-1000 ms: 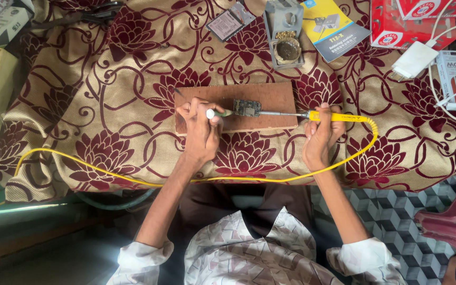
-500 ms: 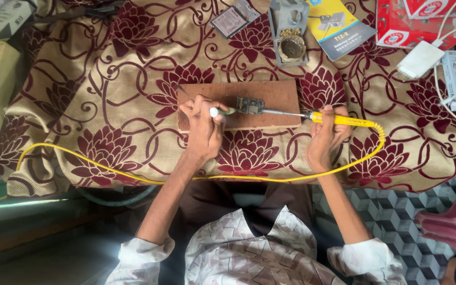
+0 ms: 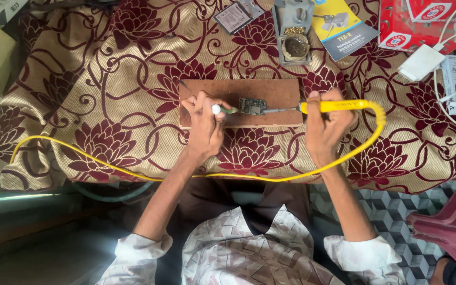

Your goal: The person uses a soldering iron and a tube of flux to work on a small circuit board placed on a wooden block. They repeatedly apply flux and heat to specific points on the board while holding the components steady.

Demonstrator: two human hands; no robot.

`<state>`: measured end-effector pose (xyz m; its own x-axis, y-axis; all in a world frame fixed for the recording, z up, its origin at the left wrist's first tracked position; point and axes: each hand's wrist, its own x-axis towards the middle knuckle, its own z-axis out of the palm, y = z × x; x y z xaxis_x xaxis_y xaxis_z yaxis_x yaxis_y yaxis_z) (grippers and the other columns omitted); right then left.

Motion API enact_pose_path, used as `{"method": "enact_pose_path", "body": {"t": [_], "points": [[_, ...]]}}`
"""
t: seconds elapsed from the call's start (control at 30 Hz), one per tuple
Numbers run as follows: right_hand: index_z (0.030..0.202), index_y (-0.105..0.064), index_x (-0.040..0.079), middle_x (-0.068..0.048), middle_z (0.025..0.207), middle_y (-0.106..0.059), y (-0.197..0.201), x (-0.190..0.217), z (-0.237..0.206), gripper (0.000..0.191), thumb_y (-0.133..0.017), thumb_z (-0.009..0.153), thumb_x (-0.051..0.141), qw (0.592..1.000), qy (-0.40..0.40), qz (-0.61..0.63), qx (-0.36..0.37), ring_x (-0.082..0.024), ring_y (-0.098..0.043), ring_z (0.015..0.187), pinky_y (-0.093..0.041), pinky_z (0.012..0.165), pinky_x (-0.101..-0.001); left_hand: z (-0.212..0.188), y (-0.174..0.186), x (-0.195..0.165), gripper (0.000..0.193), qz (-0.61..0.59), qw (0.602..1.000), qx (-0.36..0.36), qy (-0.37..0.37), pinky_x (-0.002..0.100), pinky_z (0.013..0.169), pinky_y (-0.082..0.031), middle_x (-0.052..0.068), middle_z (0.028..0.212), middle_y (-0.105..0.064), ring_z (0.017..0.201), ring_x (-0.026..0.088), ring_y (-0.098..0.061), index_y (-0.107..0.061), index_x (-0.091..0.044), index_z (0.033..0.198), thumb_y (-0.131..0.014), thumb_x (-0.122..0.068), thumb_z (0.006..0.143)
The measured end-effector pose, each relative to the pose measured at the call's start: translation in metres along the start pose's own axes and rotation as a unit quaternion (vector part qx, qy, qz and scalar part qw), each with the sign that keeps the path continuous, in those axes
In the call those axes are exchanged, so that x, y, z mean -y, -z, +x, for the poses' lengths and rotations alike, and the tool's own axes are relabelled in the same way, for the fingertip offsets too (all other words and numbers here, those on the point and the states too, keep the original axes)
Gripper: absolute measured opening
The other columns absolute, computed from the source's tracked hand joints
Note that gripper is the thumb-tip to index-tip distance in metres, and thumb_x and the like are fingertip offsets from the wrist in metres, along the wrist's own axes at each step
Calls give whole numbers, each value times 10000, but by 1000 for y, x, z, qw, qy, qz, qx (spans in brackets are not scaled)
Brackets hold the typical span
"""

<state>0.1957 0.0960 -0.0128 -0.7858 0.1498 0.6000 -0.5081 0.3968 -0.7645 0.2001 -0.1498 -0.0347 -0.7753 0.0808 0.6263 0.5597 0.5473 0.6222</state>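
A small dark circuit board (image 3: 253, 105) lies on a brown wooden block (image 3: 270, 91) in the middle of the table. My right hand (image 3: 327, 126) grips a yellow-handled soldering iron (image 3: 333, 106), whose metal tip reaches left to the board's right edge. My left hand (image 3: 205, 124) holds a thin green-tipped tool with a white end (image 3: 221, 110) that points at the board's left edge. The iron's yellow cord (image 3: 133, 169) loops from the handle down and across the front of the table to the left.
A floral maroon and gold cloth (image 3: 106, 95) covers the table. At the back stand a grey soldering-iron stand with brass wool (image 3: 295, 45), a small grey card (image 3: 232, 18), a yellow and blue booklet (image 3: 344, 31), red packages (image 3: 423, 21) and a white charger (image 3: 421, 62). A pink stool (image 3: 449, 227) sits at lower right.
The view has shifted slightly. Both hands stay at the board, and the iron's tip remains against its right edge.
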Motion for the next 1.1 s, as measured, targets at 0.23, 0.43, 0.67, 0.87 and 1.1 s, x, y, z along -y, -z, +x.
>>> {"method": "enact_pose_path", "body": {"t": [0.23,0.43,0.67,0.87,1.1], "points": [[853,-484,33,-41,718,-467,-12,40,8,282,-630,1094,29,981,117,-121,99,-122,-395,649,-338,600,-325,-1,2,-1,152,6,1000,3,-23,419,921,-251,99,924,-372,931,251,-354,-594,-124,1049,-516,-152,921],[941,-528,6,-64,768,-517,-21,63,10,180,-609,1087,74,980,-7,-95,175,-160,-485,659,-375,609,-376,-3,7,-5,146,1,999,5,-33,434,932,-248,65,884,-399,890,239,-364,-610,-120,1065,-522,-142,950],[1140,-562,-22,-139,997,-611,-19,79,7,133,-600,1108,102,975,93,-129,158,-277,-605,841,-466,736,-425,-5,12,-10,155,-2,999,-3,-32,437,927,-248,74,893,-420,882,240,-369,-605,-114,1072,-482,-197,1031],[1021,-606,16,-89,789,-618,-13,88,17,171,-666,1042,174,967,-52,-161,193,-252,-613,677,-472,651,-407,-2,13,-11,226,-15,1000,-6,-27,442,939,-250,52,846,-439,841,222,-393,-606,-111,1067,-419,-238,1074],[1076,-629,-8,-124,984,-663,-14,91,15,186,-657,1083,176,967,12,-206,151,-278,-611,820,-476,740,-431,-4,18,-10,264,-4,1000,-5,-31,429,937,-251,59,852,-472,843,215,-404,-605,-120,1065,-397,-277,1102]]}}
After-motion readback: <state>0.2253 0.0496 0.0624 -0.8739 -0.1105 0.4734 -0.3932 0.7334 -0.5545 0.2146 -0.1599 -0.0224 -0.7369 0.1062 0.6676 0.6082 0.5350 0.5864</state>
